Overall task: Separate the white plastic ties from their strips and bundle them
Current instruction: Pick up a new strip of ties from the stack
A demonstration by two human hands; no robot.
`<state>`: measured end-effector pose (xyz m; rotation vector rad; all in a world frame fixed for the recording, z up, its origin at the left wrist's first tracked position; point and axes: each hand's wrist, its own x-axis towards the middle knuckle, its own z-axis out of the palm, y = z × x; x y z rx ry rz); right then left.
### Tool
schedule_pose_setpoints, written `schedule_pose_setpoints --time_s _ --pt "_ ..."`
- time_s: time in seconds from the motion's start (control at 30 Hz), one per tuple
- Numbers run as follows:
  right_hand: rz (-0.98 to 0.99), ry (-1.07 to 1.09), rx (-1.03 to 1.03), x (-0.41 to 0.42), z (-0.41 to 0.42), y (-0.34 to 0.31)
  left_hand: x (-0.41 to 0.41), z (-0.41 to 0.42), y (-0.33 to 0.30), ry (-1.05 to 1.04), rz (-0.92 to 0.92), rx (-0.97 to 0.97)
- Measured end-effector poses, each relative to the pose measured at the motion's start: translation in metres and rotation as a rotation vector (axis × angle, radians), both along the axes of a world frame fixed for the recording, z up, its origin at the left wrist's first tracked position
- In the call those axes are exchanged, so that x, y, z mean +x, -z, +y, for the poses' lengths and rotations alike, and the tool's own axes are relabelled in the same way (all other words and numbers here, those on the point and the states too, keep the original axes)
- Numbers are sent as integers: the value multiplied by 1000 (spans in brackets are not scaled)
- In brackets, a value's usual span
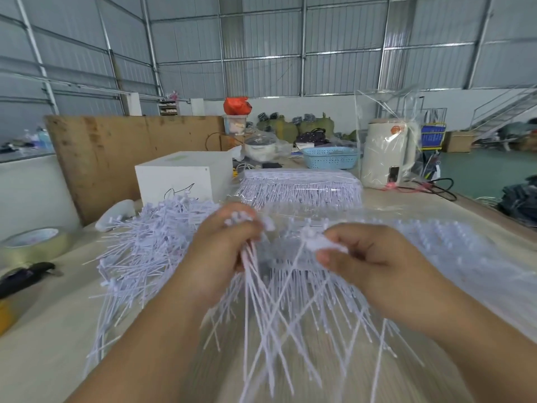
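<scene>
Two hands at work, mid-separation. Left hand grips a bunch of loose ties, tails hanging; right hand pinches one tie head beside it. Heap of ties left of the bunch. Next, likely: lay this tie into the bunch.

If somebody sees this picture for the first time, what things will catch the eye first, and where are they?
In the centre, the left hand grips a bunch of white ties that fan down toward the camera, while the right hand pinches their white heads. A loose pile of ties sprawls on the table at left. Behind the hands lies a wrapped stack of tie strips.
</scene>
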<state>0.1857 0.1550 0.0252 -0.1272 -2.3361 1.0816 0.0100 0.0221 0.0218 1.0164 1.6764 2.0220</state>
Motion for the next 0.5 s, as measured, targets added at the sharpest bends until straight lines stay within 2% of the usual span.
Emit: schedule_pose_setpoints --time_s 0.07,0.17,0.5 --pt "-86 -34 87 -5 -1 7 15 4 5 225 153 -78" --pt "-142 -12 122 -6 3 9 19 4 6 398 176 -110" --pt "-135 -39 48 -1 3 4 24 -1 3 515 295 -166"
